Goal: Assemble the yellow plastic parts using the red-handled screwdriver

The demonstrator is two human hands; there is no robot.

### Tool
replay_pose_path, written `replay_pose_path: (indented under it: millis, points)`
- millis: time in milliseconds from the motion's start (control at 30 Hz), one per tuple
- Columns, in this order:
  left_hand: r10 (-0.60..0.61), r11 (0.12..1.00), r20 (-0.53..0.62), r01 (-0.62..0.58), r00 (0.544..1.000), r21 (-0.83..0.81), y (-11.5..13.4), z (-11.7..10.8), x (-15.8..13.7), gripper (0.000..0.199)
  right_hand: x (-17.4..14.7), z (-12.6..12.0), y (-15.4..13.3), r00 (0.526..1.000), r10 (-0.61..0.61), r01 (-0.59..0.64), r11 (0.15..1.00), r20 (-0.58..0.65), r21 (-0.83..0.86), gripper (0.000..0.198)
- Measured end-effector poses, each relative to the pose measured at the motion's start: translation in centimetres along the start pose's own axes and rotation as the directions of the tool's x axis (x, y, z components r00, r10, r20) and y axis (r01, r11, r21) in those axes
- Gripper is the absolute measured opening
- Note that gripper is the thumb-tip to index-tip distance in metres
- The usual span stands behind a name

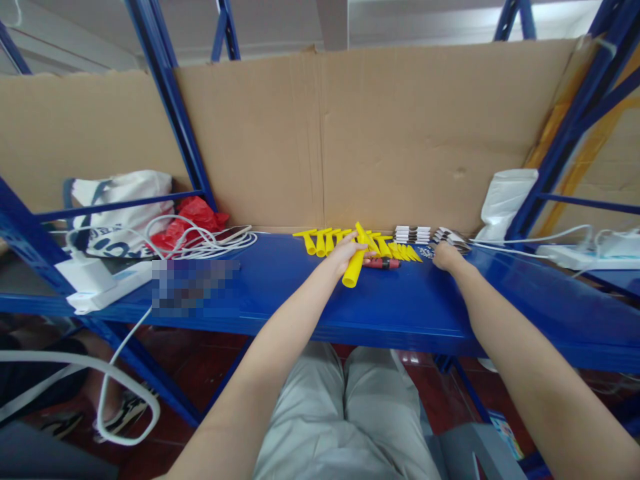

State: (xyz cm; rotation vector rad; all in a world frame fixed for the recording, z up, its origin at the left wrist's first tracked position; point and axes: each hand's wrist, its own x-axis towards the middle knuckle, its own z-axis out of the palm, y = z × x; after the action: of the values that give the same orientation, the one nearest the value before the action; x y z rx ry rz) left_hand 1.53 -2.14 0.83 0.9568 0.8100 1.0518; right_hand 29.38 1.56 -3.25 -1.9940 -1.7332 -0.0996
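Observation:
My left hand (346, 253) is wrapped round a yellow T-shaped plastic handle (354, 268), its hollow round end tilted down toward me. Beneath that hand lies a red and black tool (383, 263), partly covered. More yellow T-shaped handles (321, 245) stand in a row along the back, and small yellow pieces (404, 252) lie to their right. Over on the right, my right hand (444, 255) has its fingers curled at a pile of dark and white flat pieces (451, 235); what they pinch is hidden. Small shiny bits, possibly screws (427, 253), lie just left of it.
A stack of white and black flat pieces (412, 234) sits at the back. White cables (200, 247), a red bag (193, 217) and a power strip (107, 287) occupy the left. A white pouch (505, 203) leans at right. Cardboard (400, 133) backs the blue shelf (280, 293).

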Motion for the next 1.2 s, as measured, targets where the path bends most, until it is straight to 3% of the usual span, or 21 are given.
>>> replay_pose_path:
  millis: [100, 233, 300, 367, 467, 567, 733, 1033, 1200]
  points:
    - [0.003, 1.0, -0.002, -0.003, 1.0, 0.024, 0.0, 0.0, 0.0, 0.078, -0.5, -0.8, -1.9, 0.992, 0.124, -0.124, 0.991, 0.011, 0.055, 0.024]
    - [-0.011, 0.997, 0.045, 0.007, 0.999, 0.081, 0.0, 0.1, -0.1, 0.073, -1.2, -1.3, -5.1, 0.998, 0.043, -0.032, 0.973, -0.04, 0.229, 0.011]
    - [-0.02, 0.995, 0.122, 0.008, 0.992, 0.102, -0.1, 0.1, -0.2, 0.072, -1.6, -1.2, -6.7, 0.995, -0.064, 0.092, 0.88, -0.076, 0.465, 0.005]
    - [-0.032, 0.992, 0.212, 0.005, 0.977, 0.13, -0.3, 0.1, -0.3, 0.072, -2.1, -1.0, -8.0, 0.976, -0.186, 0.213, 0.727, -0.11, 0.652, 0.009]
    - [-0.054, 0.983, 0.312, -0.005, 0.949, 0.184, -0.6, 0.1, -0.4, 0.072, -2.9, -0.9, -9.5, 0.944, -0.311, 0.281, 0.573, -0.113, 0.77, 0.02]
    - [-0.052, 0.977, 0.349, -0.026, 0.936, 0.214, -0.8, 0.1, -0.5, 0.072, -3.4, -0.9, -10.0, 0.929, -0.355, 0.29, 0.526, -0.104, 0.8, 0.025]
    - [-0.044, 0.97, 0.368, -0.048, 0.929, 0.236, -0.9, 0.1, -0.5, 0.07, -3.6, -1.2, -10.1, 0.926, -0.348, 0.327, 0.554, -0.145, 0.765, 0.018]
    - [-0.058, 0.986, 0.351, -0.002, 0.934, 0.168, -1.0, 0.4, -0.4, 0.068, -4.3, -1.8, -11.0, 0.928, -0.326, 0.372, 0.778, -0.181, 0.506, 0.006]
    - [-0.089, 0.993, 0.322, 0.059, 0.942, 0.103, -0.9, 0.4, -0.3, 0.065, -4.3, -1.1, -11.0, 0.88, -0.395, 0.47, 0.804, -0.264, 0.364, 0.01]
